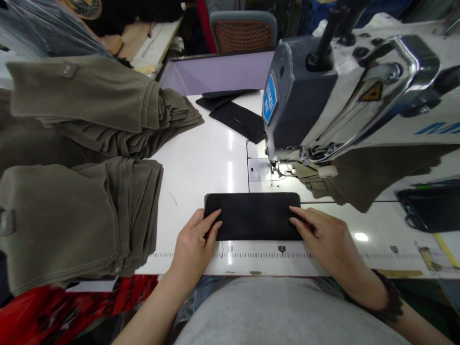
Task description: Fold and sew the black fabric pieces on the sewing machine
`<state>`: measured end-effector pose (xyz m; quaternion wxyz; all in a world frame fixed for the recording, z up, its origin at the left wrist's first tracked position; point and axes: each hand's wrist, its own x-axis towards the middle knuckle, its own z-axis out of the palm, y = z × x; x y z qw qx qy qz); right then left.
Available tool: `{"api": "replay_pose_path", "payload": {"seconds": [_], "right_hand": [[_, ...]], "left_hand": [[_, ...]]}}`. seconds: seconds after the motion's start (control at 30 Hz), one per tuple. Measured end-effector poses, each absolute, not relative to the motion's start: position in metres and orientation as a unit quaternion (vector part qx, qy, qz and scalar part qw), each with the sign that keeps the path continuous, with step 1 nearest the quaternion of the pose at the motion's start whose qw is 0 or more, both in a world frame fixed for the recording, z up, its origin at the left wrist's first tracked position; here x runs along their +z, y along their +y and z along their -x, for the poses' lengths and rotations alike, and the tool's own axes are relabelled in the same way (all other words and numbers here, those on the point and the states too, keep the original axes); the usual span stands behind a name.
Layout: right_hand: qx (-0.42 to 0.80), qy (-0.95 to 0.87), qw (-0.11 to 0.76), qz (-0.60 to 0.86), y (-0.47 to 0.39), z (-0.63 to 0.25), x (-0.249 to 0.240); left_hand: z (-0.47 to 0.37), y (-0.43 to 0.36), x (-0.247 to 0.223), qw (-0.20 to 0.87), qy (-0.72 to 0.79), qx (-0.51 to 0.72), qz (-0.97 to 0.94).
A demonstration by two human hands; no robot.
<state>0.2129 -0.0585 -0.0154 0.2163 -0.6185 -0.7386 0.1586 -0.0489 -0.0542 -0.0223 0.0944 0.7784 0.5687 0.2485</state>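
Note:
A flat black rectangular fabric piece (255,216) lies on the white sewing table in front of the machine. Its left end is pinched between the thumb and fingers of my left hand (197,239). At the other end, my right hand (328,239) grips the right edge in the same way, thumb below and fingers above. A bit of olive cloth shows at the fabric's upper corners. Just beyond the piece are the needle and presser foot (276,167) of the sewing machine (302,91).
Stacks of olive fabric pieces (64,211) fill the left side. More black pieces (239,117) lie behind the needle area. Olive cloth (362,177) sits under the machine arm, and a black object (431,206) lies at right. A ruler strip (258,255) runs along the front edge.

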Motion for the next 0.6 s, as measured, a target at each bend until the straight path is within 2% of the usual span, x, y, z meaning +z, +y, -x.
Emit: {"api": "replay_pose_path", "payload": {"seconds": [0.43, 0.6], "right_hand": [[0.142, -0.739, 0.203, 0.626, -0.0580, -0.2133, -0.0144], [0.123, -0.745, 0.204, 0.624, -0.0579, -0.2159, -0.0176]], "left_hand": [[0.0460, -0.0523, -0.0193, 0.106, 0.567, 0.254, -0.776], [0.0455, -0.0527, -0.0178, 0.147, 0.592, 0.257, -0.750]]}}
